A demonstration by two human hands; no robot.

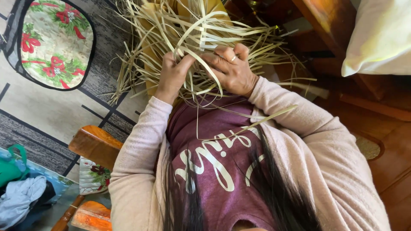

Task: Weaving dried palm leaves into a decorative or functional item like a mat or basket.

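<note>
Gripping a loose tangle of flat, pale, dry straw strips (201, 47) in the lap, the left hand (173, 75) is fisted tight; the right hand (231, 68), fingers curled, pinches several springy strands.

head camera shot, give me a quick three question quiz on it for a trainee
1. True or false: both hands are in the pale strips.
2. Which hand wears a ring? A) left hand B) right hand
3. Fill in: the flowered cushion lies on the ____.

Key: 1 true; 2 B; 3 rug
</note>
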